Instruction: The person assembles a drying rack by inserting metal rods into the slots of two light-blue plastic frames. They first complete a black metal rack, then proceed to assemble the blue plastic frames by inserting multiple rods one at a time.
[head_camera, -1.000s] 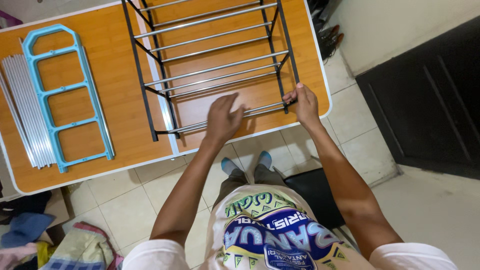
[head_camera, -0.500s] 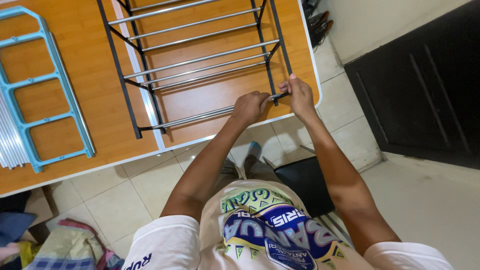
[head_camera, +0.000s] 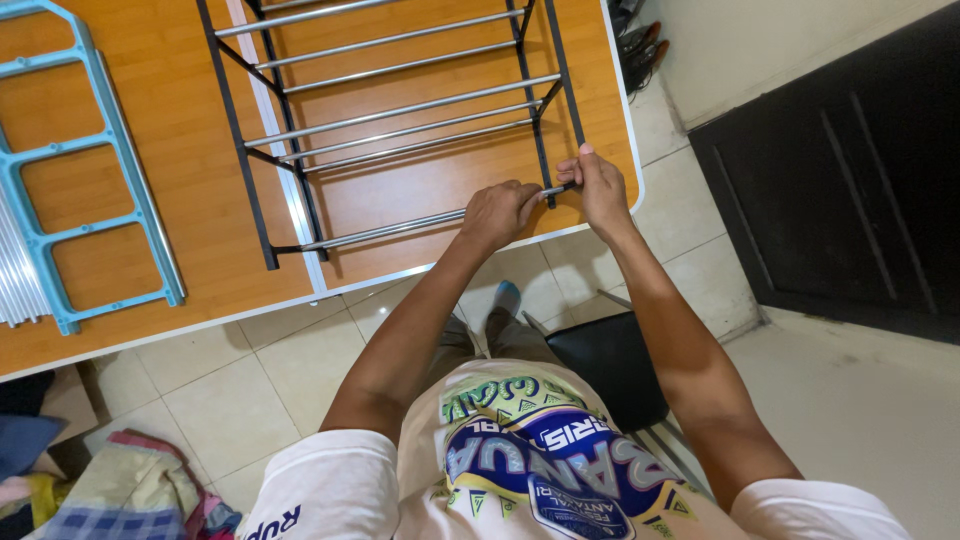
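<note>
Metal rod (head_camera: 385, 229), the nearest silver crossbar of a black-framed rack (head_camera: 255, 190) lying flat on an orange table (head_camera: 430, 190), runs along the table's near edge; a light-blue plastic side frame (head_camera: 95, 170) lies well apart at the table's left. Left hand (head_camera: 495, 213) is curled shut around the rod near its right end; right hand (head_camera: 600, 190) pinches the rod tip and black corner joint between thumb and fingers. Rod looks light, stiff, smooth, likely slippery; best gripped close to the joint, as here.
</note>
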